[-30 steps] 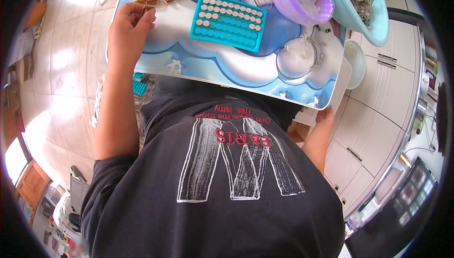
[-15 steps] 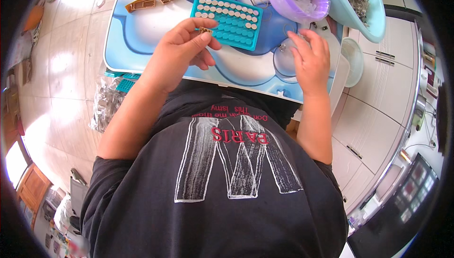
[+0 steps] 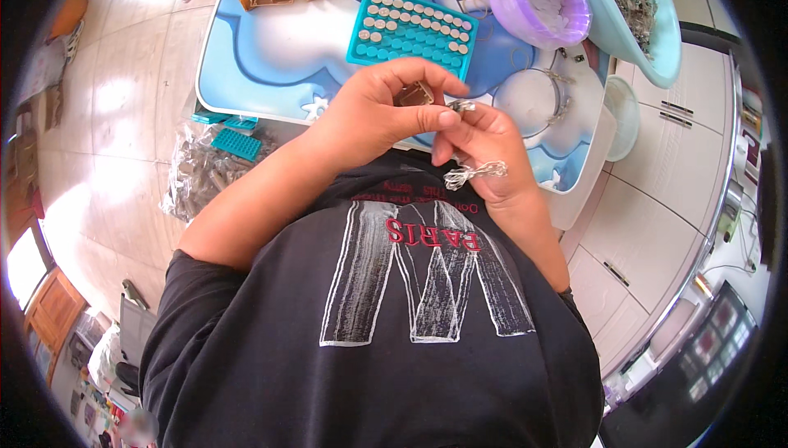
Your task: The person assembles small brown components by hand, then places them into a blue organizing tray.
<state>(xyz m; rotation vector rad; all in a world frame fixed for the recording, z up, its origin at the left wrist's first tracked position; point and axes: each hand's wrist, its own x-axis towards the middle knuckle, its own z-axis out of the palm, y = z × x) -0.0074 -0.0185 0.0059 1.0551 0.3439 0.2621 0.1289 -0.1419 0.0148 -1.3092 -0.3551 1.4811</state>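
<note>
Where hands (image 3: 369,110) meet, they partly hide a teal tray (image 3: 421,43) (purple bowl (image 3: 510,11) nearby).

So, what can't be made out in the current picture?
- Brown piece: head view, partly hidden by the left hand.
- Silvery bit: head view, too small; any link to wires hidden by the right hand.
- Tray: head view, near edge partly behind the left hand.
- Basin: head view, far end cut by top edge.

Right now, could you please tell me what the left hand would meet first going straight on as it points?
The left hand would probably meet the right hand first, close ahead, though depth is unclear.
</note>
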